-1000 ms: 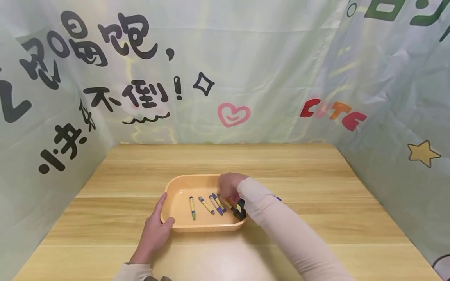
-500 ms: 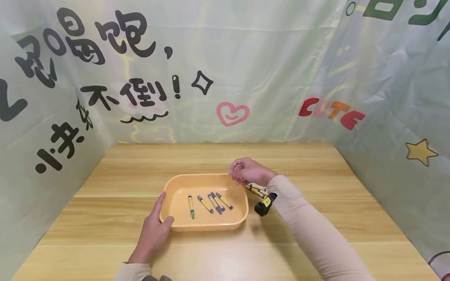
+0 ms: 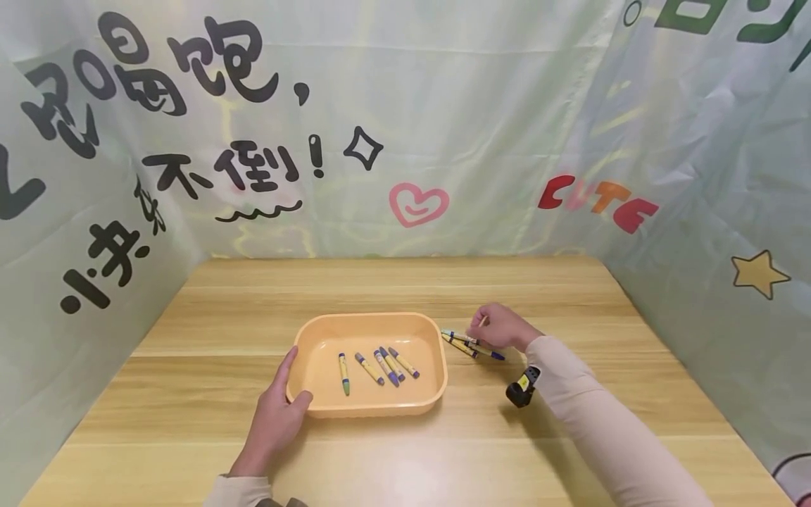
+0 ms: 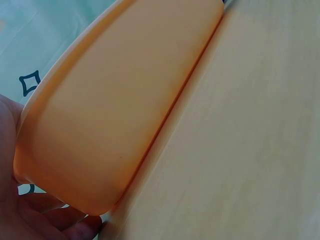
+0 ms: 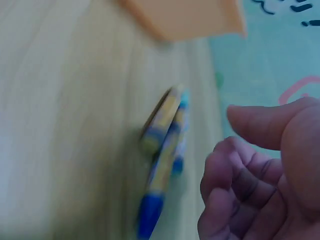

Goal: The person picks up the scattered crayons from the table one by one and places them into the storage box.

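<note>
My left hand grips the left end of a pale orange plastic tray, thumb by the near rim; in the left wrist view its fingers curl against the tray's outer wall. Several yellow-wrapped crayons lie inside, among them a green-tipped crayon on the left. My right hand hovers right of the tray, holding nothing, thumb apart from loosely bent fingers. Close to it, three crayons lie bunched on the table: a blue-tipped crayon, a yellow crayon and a light-blue-ended crayon.
Under everything is a wood-grain table. Printed cloth walls rise along its back and sides. A black wrist camera hangs below my right wrist, over the tabletop.
My right hand has come out of the tray, leaving a crayon beside the others there, and moved right to the loose crayons. My left hand keeps its grip on the tray.
</note>
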### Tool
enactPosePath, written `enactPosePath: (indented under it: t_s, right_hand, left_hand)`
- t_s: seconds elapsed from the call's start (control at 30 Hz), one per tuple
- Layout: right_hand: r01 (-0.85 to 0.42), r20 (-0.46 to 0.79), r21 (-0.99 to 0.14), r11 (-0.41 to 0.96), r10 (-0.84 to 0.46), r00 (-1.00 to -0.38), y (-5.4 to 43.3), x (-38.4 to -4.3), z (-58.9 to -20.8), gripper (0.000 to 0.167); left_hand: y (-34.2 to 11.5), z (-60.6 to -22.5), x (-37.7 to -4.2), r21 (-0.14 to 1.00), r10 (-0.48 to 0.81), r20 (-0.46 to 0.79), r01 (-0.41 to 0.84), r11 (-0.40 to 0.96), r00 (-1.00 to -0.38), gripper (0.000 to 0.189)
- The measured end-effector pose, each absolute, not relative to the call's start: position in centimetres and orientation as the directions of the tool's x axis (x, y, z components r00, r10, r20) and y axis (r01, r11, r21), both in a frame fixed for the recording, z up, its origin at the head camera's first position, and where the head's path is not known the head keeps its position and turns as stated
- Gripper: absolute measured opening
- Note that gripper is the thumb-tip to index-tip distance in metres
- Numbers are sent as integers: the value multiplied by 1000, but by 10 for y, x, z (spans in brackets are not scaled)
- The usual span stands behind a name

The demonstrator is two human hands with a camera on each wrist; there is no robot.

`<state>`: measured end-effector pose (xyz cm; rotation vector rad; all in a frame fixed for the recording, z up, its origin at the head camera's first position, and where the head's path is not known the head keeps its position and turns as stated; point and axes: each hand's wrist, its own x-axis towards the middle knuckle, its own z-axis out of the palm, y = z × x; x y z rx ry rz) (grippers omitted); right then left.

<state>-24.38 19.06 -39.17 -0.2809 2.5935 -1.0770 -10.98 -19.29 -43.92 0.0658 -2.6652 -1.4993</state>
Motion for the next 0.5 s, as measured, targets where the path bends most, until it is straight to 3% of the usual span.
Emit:
enactPosePath:
  t_s: [0.2, 0.5]
  right_hand:
    - [-100, -254, -569, 816, -290, -923, 205, -238, -397, 19]
    - [-179, -242, -545, 819, -358, -902, 209, -235, -402, 17]
  left_hand:
    - [-195, -438, -109, 854, -80, 56, 6, 520, -995, 80]
    - [-194, -440, -109, 857, -82, 52, 2, 515, -995, 79]
